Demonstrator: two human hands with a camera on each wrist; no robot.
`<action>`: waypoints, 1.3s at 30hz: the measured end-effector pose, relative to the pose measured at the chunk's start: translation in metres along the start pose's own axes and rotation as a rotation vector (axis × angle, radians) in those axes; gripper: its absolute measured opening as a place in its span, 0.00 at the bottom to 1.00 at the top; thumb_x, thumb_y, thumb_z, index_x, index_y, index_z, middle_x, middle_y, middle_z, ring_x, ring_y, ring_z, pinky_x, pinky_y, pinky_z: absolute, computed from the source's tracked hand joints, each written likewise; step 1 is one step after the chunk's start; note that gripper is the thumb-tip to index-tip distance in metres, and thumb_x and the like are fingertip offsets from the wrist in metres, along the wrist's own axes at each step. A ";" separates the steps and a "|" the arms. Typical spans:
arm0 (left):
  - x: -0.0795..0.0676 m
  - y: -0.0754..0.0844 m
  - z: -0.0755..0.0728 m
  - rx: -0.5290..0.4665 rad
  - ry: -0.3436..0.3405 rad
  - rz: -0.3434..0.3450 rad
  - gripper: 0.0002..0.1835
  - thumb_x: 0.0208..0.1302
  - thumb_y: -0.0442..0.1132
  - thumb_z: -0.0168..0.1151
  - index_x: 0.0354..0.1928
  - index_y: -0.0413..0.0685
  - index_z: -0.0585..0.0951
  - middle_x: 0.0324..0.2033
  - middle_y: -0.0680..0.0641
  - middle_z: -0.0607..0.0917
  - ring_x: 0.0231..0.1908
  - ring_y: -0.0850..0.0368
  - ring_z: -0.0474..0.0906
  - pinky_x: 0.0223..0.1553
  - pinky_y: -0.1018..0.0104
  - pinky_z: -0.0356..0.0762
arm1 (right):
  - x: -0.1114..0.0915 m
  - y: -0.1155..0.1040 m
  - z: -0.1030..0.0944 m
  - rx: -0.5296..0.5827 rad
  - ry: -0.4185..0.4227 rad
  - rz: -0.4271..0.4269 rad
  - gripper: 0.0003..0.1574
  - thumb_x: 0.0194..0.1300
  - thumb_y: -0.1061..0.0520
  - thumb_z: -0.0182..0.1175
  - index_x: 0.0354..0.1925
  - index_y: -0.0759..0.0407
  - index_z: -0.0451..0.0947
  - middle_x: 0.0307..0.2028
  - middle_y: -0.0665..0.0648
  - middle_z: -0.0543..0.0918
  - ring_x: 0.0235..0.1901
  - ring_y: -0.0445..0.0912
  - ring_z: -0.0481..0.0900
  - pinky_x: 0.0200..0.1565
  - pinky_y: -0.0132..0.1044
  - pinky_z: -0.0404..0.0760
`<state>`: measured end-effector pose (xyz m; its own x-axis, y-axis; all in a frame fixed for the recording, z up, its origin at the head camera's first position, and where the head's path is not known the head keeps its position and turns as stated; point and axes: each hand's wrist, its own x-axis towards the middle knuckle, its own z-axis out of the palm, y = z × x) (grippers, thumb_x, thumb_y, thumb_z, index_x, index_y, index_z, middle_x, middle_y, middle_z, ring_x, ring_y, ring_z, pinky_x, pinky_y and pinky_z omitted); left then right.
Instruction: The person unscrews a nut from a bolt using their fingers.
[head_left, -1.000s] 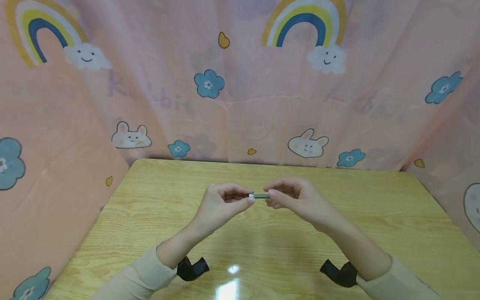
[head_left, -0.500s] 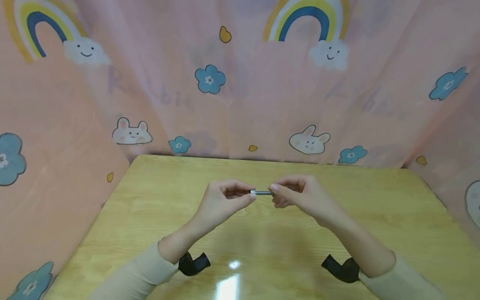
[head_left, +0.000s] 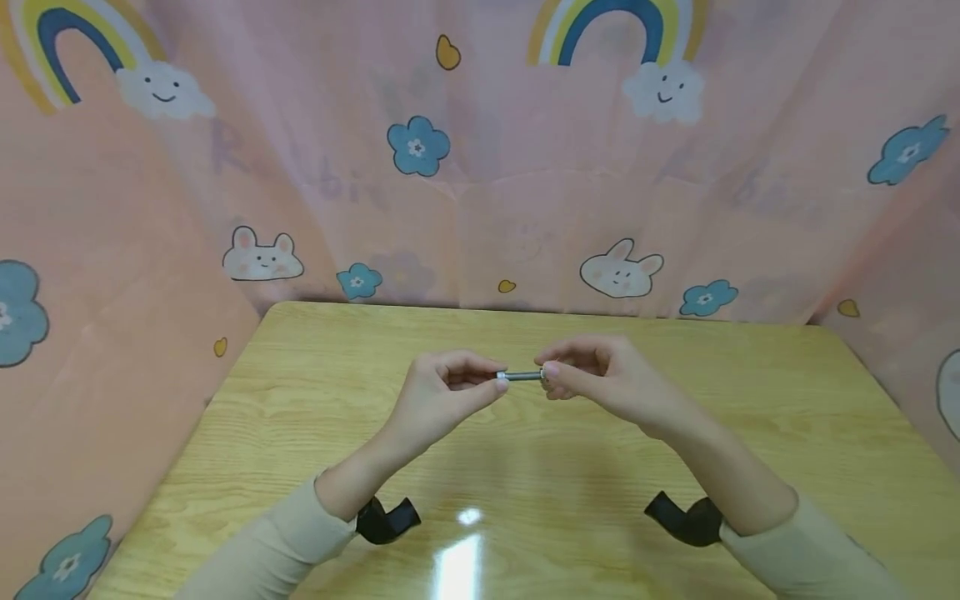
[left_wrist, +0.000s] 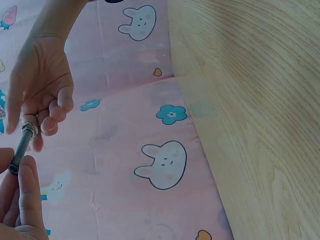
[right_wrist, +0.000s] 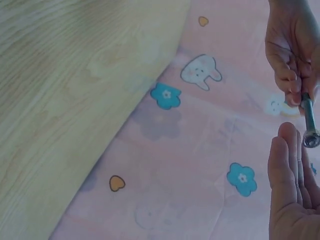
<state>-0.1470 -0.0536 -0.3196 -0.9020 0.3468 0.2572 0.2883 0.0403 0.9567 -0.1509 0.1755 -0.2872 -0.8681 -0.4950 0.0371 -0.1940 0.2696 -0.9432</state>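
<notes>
A bolt (head_left: 522,376) lies level between both hands above the table, a nut (left_wrist: 30,130) on its shank near the right-hand end. My left hand (head_left: 444,396) pinches the bolt's head end between thumb and fingertips; the left wrist view shows that grip at its lower left. My right hand (head_left: 600,379) is at the nut's end. Its thumb and fingers lie on either side of the nut, held loosely; in the right wrist view its fingers (right_wrist: 282,165) are fairly straight, with a small gap to the nut (right_wrist: 311,139). That view cuts off the right thumb.
A light wood-grain table (head_left: 337,433) spreads below the hands. Pink printed cloth (head_left: 480,208) hangs behind it and along both sides. Black straps (head_left: 387,521) sit at the wrists, below light sleeves.
The right hand has shifted slightly along the bolt, away from the left hand, and its fingers have loosened. More of the shank shows. The left hand keeps its pinch; the head view has tilted slightly.
</notes>
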 end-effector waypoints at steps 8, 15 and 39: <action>0.001 0.000 0.002 -0.010 -0.013 0.004 0.08 0.57 0.32 0.65 0.39 0.36 0.84 0.32 0.43 0.85 0.32 0.48 0.83 0.32 0.64 0.81 | 0.003 0.007 0.002 0.020 -0.043 0.022 0.19 0.70 0.55 0.52 0.41 0.72 0.77 0.30 0.62 0.82 0.33 0.54 0.83 0.40 0.41 0.82; 0.000 0.001 0.002 -0.012 -0.016 -0.001 0.09 0.57 0.32 0.65 0.39 0.36 0.84 0.32 0.43 0.85 0.31 0.50 0.83 0.33 0.64 0.81 | -0.002 0.012 -0.010 0.100 -0.001 -0.059 0.31 0.76 0.48 0.38 0.53 0.77 0.69 0.34 0.58 0.82 0.35 0.48 0.83 0.42 0.38 0.81; 0.001 -0.002 0.004 -0.027 -0.047 0.005 0.10 0.57 0.32 0.65 0.40 0.35 0.83 0.33 0.42 0.85 0.32 0.51 0.83 0.34 0.64 0.81 | -0.003 0.013 -0.002 0.055 0.028 -0.019 0.13 0.64 0.60 0.59 0.42 0.70 0.75 0.32 0.61 0.81 0.32 0.48 0.82 0.40 0.41 0.81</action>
<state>-0.1470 -0.0493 -0.3219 -0.8843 0.3902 0.2564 0.2838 0.0131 0.9588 -0.1518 0.1825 -0.2991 -0.8772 -0.4759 0.0641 -0.1862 0.2140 -0.9589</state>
